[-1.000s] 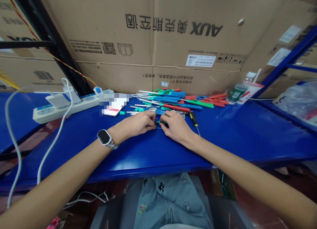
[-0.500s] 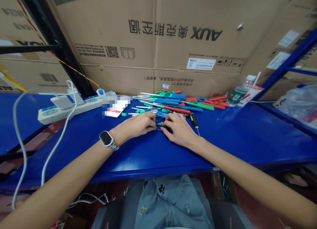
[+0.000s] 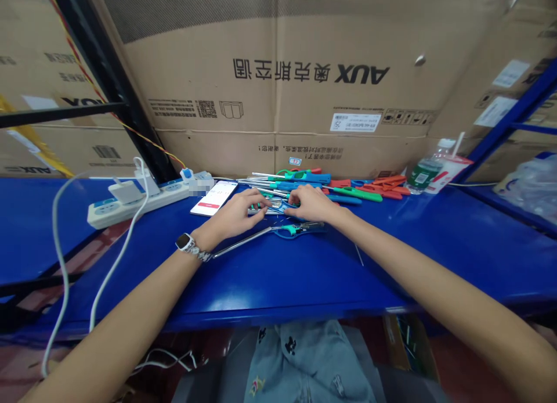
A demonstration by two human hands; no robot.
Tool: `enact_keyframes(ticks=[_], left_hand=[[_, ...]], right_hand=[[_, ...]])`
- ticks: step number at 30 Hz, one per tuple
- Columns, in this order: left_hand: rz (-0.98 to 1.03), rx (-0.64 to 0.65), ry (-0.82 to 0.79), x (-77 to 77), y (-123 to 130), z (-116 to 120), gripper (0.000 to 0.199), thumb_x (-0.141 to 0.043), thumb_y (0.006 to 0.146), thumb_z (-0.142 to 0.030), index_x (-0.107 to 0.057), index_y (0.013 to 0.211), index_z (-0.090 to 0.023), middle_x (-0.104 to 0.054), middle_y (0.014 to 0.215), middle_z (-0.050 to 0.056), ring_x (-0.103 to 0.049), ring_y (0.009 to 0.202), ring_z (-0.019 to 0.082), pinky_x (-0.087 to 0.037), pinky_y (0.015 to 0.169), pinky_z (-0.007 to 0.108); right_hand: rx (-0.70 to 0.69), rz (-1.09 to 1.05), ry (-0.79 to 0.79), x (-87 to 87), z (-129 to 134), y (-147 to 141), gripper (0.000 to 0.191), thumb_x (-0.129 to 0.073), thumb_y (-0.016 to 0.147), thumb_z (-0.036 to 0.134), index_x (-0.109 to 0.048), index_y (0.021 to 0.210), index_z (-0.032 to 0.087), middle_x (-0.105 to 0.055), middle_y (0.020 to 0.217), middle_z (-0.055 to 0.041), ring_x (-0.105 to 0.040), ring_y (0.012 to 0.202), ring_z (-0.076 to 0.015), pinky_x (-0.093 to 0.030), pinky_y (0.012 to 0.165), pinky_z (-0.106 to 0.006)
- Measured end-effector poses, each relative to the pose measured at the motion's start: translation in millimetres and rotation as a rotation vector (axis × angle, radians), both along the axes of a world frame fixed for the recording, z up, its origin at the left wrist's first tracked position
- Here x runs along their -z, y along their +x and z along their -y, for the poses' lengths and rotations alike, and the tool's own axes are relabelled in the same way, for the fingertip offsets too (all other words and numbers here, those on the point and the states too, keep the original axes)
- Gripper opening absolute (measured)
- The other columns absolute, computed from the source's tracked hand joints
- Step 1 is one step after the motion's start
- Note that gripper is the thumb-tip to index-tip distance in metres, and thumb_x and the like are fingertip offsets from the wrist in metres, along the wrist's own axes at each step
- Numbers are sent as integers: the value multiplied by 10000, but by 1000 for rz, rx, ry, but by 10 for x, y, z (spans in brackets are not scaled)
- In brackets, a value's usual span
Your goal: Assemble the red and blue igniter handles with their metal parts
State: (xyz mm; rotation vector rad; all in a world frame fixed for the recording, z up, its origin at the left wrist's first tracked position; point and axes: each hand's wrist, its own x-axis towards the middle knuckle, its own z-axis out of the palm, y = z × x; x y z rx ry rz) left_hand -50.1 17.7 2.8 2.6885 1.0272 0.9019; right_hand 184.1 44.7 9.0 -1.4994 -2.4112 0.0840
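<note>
A long-nosed lighter (image 3: 293,231) with a metal tube, a green trigger and a see-through blue body lies on the blue table, nearer me than both hands. My left hand (image 3: 237,214), at the front of a pile of such lighters, has curled fingers close to small green and metal parts; what they grip is unclear. Opposite it, my right hand (image 3: 311,202) pinches a blue lighter shell (image 3: 282,206) whose far end is hidden by the fingers. A thin screwdriver shaft (image 3: 359,255) shows beside my right forearm, its handle covered.
Blue and green lighters (image 3: 354,193) and orange-red pieces (image 3: 385,187) lie behind my hands. A phone (image 3: 213,198) and a power strip (image 3: 126,210) are at left. At right stand a bottle (image 3: 422,173) and a cup (image 3: 450,169). A large carton (image 3: 282,118) forms the back.
The lighter that was between my hands now lies on the table in front of them. Both hands have moved away to the pile, and the view has shifted slightly.
</note>
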Motion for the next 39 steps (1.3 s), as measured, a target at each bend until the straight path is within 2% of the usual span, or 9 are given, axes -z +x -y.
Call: enact_keyframes(ticks=[3,7,12,15,18,24,28,32,39], left_hand=[[-29,-17,-77,10,-30,-14,210,-611,943,-353,-706,983,-171,-674,995,71,-633,879,202,-500,811,351],[-139,-2,-237,-10,-18,27,355,-779,819,-491,-729,996,-188,-692,1000,66,-633,882,220,-489,784,342],[-182,58,-374,5,-14,19,273,-747,848,-365,-757,1055,-187,-743,1017,74,-667,915,217,-501,819,339],[-161,106,-400,28,-20,7,226,-684,888,-315,-765,1051,-180,-764,1049,87,-688,928,211,-507,835,336],[-135,124,-427,38,-13,15,179,-657,896,-281,-753,1001,-172,-774,1019,80,-694,887,196,-510,800,320],[-67,100,-484,49,-3,4,128,-657,870,-237,-694,955,-149,-744,895,60,-669,776,166,-513,716,291],[-39,140,-509,53,-30,-17,144,-655,868,-240,-699,972,-150,-751,926,67,-681,814,171,-534,757,301],[-54,110,-506,39,-36,-13,205,-663,859,-230,-711,1039,-143,-747,931,70,-682,823,182,-533,768,316],[-32,85,-548,38,-2,3,278,-655,839,-193,-697,1107,-134,-747,948,72,-675,824,173,-539,788,316]], right_hand=[[-42,9,-43,-24,-69,-54,139,-780,843,293,-678,800,209,-731,857,-47,-652,927,-267,-401,768,-359],[-141,-99,4,-54,3,92,84,-641,948,263,-670,987,194,-728,883,-46,-637,788,-211,-399,694,-322],[-322,-202,93,6,235,397,316,-481,1025,219,-653,1290,234,-735,1073,-73,-668,914,-221,-480,842,-368],[-353,-108,105,103,358,493,411,-441,1042,215,-593,1422,261,-682,1204,-111,-645,1037,-260,-498,898,-434],[-365,-37,96,179,425,514,446,-480,1057,310,-524,1499,281,-646,1180,-124,-630,1052,-274,-524,904,-463],[-350,-41,42,187,455,505,566,-553,1009,539,-487,1522,310,-615,1266,-131,-654,1085,-287,-554,948,-484],[-361,-100,21,178,494,497,515,-555,1024,492,-498,1498,300,-627,1372,-121,-632,1224,-307,-539,999,-497],[-396,-151,17,204,516,488,385,-643,976,486,-650,1292,266,-697,1254,-93,-657,1166,-281,-536,987,-468],[-347,-175,34,249,538,448,323,-737,918,432,-694,1161,222,-687,1130,-98,-646,1102,-276,-500,963,-470]])
